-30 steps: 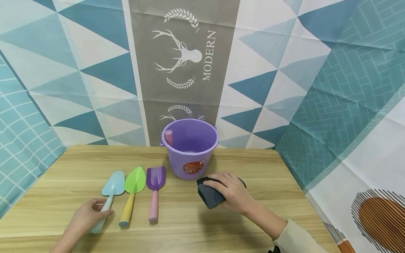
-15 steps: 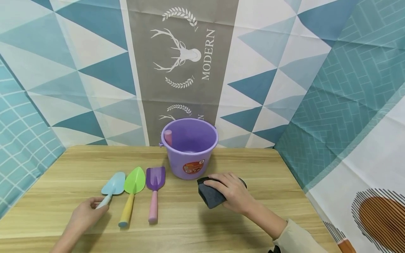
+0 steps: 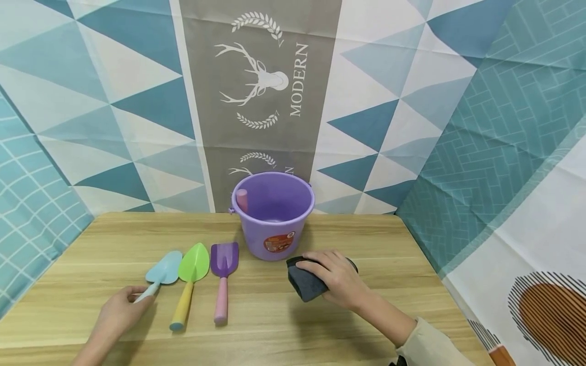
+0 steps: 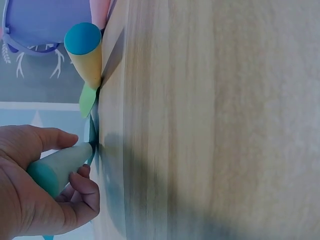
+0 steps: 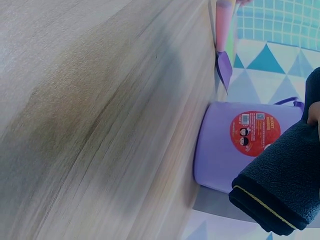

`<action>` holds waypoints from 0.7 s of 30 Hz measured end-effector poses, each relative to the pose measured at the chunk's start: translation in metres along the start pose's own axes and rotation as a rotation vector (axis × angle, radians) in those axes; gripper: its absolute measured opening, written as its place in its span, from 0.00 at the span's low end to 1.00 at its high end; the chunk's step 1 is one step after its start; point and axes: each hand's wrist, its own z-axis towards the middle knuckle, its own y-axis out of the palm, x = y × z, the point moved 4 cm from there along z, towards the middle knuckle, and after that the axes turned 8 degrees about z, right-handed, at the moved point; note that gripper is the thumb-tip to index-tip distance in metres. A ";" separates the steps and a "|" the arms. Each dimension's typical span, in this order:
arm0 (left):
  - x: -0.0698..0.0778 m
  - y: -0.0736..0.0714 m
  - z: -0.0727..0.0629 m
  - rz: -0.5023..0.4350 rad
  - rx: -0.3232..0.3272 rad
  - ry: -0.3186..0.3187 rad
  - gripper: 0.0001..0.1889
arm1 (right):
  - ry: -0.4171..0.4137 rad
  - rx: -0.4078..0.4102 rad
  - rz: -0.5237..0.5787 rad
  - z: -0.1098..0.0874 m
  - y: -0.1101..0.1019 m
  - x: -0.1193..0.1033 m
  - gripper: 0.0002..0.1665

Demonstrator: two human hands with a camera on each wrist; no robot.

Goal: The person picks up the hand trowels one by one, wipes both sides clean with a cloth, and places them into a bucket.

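My left hand (image 3: 120, 311) grips the pale teal handle of a toy trowel with a light blue blade (image 3: 164, 268). In the left wrist view the thumb and curled fingers lie on either side of that handle (image 4: 65, 167). Right of it lies a trowel with a green blade (image 3: 194, 262) and yellow handle, then a shovel with a purple blade (image 3: 225, 258) and pink handle. My right hand (image 3: 338, 278) holds a folded dark grey cloth (image 3: 305, 280) above the table, in front of the purple bucket (image 3: 276, 236).
A pink handle (image 3: 242, 201) leans inside the bucket at its left. All stands on a wood-grain table (image 3: 256, 343). Patterned cloth sheets (image 3: 366, 76) hang behind the table and at both sides.
My left hand has lifted the handle end of the light blue trowel, its grip now covering the handle's end. The right hand keeps its hold on the cloth, nearly still.
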 end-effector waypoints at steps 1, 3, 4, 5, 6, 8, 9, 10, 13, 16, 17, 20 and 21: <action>-0.001 0.000 0.000 0.000 0.001 0.000 0.30 | -0.002 0.002 0.001 0.000 0.000 0.000 0.38; -0.002 -0.001 -0.001 -0.006 0.004 -0.005 0.30 | -0.005 0.004 0.000 0.000 0.000 0.000 0.39; -0.002 -0.001 -0.001 -0.008 0.008 -0.006 0.30 | -0.007 0.006 -0.002 -0.001 0.000 0.000 0.39; -0.003 -0.001 -0.001 -0.009 0.012 -0.007 0.30 | -0.009 0.007 -0.004 -0.001 0.000 0.000 0.40; -0.004 -0.001 -0.001 -0.011 0.017 -0.008 0.30 | -0.011 0.009 -0.005 -0.001 0.000 0.000 0.40; -0.005 -0.002 -0.002 -0.012 0.029 -0.009 0.30 | -0.009 0.006 -0.006 -0.001 0.000 0.000 0.41; -0.005 -0.003 -0.002 -0.012 0.034 -0.008 0.30 | -0.010 0.007 -0.006 -0.001 0.000 0.001 0.41; -0.006 -0.003 -0.002 -0.011 0.035 -0.007 0.30 | -0.011 0.007 -0.007 -0.001 0.000 0.000 0.41; -0.007 -0.005 -0.002 -0.009 0.045 0.000 0.31 | -0.006 0.002 -0.007 -0.001 -0.001 0.001 0.41; -0.007 -0.009 -0.002 -0.013 0.056 0.010 0.31 | -0.011 0.004 -0.011 -0.002 -0.001 0.000 0.41; -0.007 -0.010 -0.003 -0.010 0.066 0.017 0.30 | -0.010 0.004 -0.011 -0.002 -0.002 0.000 0.41; -0.005 -0.015 -0.004 -0.013 0.090 0.042 0.29 | -0.010 0.008 -0.012 -0.001 -0.002 0.000 0.39; -0.005 -0.016 -0.005 -0.013 0.097 0.048 0.29 | -0.011 0.010 -0.012 -0.001 -0.003 0.000 0.39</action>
